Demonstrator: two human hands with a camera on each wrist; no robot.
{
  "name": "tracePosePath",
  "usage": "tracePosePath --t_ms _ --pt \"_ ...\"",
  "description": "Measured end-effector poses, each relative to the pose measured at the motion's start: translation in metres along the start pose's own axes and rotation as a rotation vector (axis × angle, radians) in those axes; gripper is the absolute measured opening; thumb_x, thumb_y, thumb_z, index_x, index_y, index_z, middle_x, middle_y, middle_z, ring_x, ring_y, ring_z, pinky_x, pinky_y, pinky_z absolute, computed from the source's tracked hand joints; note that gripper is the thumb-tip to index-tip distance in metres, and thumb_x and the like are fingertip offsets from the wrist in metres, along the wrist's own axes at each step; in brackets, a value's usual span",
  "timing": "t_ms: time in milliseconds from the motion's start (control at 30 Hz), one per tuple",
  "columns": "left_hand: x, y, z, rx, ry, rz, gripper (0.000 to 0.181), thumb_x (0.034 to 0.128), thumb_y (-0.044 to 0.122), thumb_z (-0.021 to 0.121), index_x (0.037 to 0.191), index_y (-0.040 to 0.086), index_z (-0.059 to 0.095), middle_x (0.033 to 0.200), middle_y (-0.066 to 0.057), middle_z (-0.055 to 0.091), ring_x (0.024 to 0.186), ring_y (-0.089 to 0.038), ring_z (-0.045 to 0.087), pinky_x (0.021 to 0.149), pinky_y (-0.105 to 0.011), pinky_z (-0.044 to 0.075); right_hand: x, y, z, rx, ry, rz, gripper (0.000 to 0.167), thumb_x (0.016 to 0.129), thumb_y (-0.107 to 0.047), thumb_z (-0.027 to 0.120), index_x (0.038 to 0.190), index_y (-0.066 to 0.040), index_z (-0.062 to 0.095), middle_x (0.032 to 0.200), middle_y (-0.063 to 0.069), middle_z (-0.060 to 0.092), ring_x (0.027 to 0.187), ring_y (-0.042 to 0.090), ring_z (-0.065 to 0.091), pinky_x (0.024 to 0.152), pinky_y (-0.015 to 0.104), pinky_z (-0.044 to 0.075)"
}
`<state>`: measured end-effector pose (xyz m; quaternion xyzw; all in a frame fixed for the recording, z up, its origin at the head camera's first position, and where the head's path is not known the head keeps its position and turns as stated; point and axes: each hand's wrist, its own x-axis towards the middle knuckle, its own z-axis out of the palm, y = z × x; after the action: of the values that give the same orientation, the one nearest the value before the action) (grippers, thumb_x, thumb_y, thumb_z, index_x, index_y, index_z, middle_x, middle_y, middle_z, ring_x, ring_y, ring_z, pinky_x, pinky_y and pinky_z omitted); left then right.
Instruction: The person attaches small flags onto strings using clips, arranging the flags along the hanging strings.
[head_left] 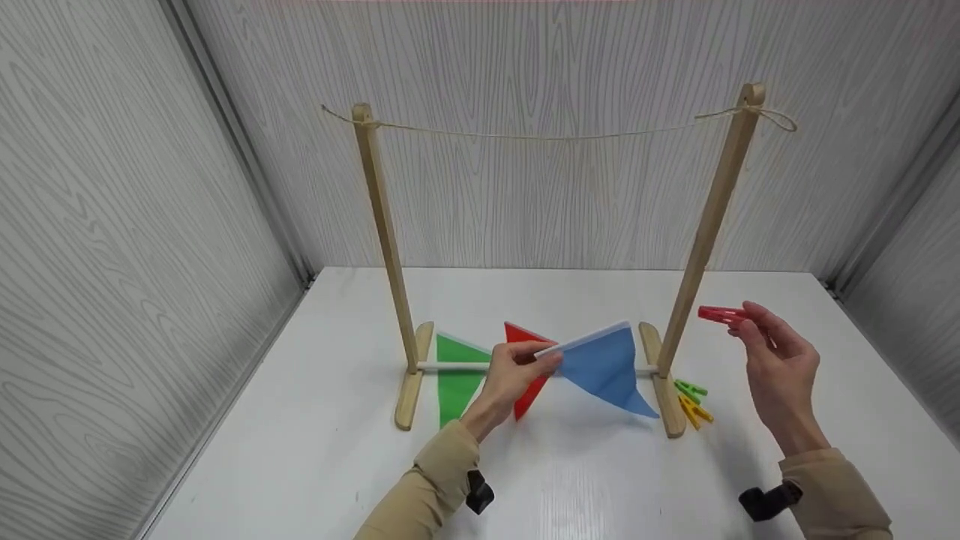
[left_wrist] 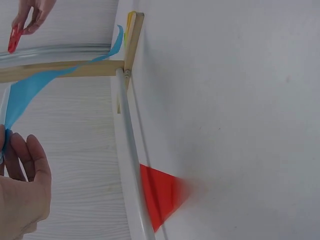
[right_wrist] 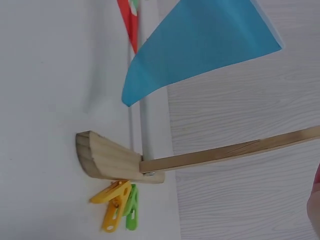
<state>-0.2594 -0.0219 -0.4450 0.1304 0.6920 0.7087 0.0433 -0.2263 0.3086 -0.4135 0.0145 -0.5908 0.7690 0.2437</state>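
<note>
A blue triangular flag [head_left: 604, 367] is pinched at the left end of its white top edge by my left hand [head_left: 517, 375], raised in front of the stand's white crossbar [head_left: 461, 366]. My right hand [head_left: 784, 367], right of the right post, pinches a red clothespin [head_left: 721, 314] between thumb and fingers. In the left wrist view the blue flag [left_wrist: 35, 90] hangs from the fingers, the red clothespin [left_wrist: 14, 40] beyond it. Only a sliver of the right hand [right_wrist: 314, 207] shows in the right wrist view. A string [head_left: 547, 138] sags between the post tops.
Behind the left hand lie a green flag [head_left: 459, 375] and a red flag [head_left: 529, 394] by the crossbar. Green [head_left: 690, 388] and yellow [head_left: 695, 411] clothespins lie beside the stand's right foot [head_left: 670, 409]. Wood-grained walls enclose the table at the back and sides.
</note>
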Motion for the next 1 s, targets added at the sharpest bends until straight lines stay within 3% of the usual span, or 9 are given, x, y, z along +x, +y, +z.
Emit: tracePosePath --t_ms 200,300,500,767,1000 --pt "0.000 0.018 -0.003 -0.044 0.006 0.025 0.029 0.0928 0.012 0.072 0.116 -0.005 0.072 0.102 -0.018 0.076 0.084 -0.015 0.074 0.090 -0.035 0.060 0.009 -0.021 0.002 0.403 -0.226 0.050 0.032 0.101 0.004 0.051 0.129 0.004 0.063 0.123 0.008 0.063 0.111 0.017 0.068 0.101 0.021 0.052" --pt "0.001 0.028 -0.005 -0.036 -0.003 0.046 0.028 0.0925 0.011 0.072 0.116 -0.006 0.072 0.100 -0.017 0.076 0.082 -0.014 0.073 0.087 -0.031 0.061 0.016 -0.032 0.004 0.496 -0.301 0.063 0.031 0.101 0.007 0.046 0.127 0.004 0.065 0.123 0.011 0.064 0.113 0.020 0.068 0.102 0.024 0.052" --pt "0.004 0.044 -0.009 0.017 0.008 0.078 0.027 0.0923 0.012 0.073 0.114 -0.003 0.074 0.093 -0.009 0.076 0.079 -0.012 0.065 0.076 -0.021 0.056 0.025 -0.050 0.013 0.573 -0.380 0.070 0.030 0.102 0.008 0.043 0.127 0.008 0.059 0.119 0.016 0.065 0.112 0.025 0.070 0.101 0.030 0.053" --pt "0.012 0.070 -0.012 0.027 0.024 0.129 0.027 0.0938 0.011 0.071 0.116 -0.004 0.072 0.092 -0.008 0.075 0.080 -0.009 0.069 0.089 -0.031 0.060 0.036 -0.073 0.031 0.537 -0.407 -0.034 0.031 0.100 0.012 0.045 0.127 0.013 0.059 0.118 0.019 0.063 0.111 0.026 0.068 0.102 0.030 0.053" --pt "0.020 0.095 -0.010 0.025 0.046 0.183 0.026 0.0936 0.009 0.071 0.115 -0.005 0.071 0.090 -0.009 0.075 0.081 -0.010 0.071 0.091 -0.031 0.060 0.049 -0.095 0.047 0.490 -0.428 -0.095 0.028 0.097 0.014 0.049 0.122 0.015 0.062 0.114 0.020 0.065 0.107 0.027 0.069 0.099 0.029 0.055"
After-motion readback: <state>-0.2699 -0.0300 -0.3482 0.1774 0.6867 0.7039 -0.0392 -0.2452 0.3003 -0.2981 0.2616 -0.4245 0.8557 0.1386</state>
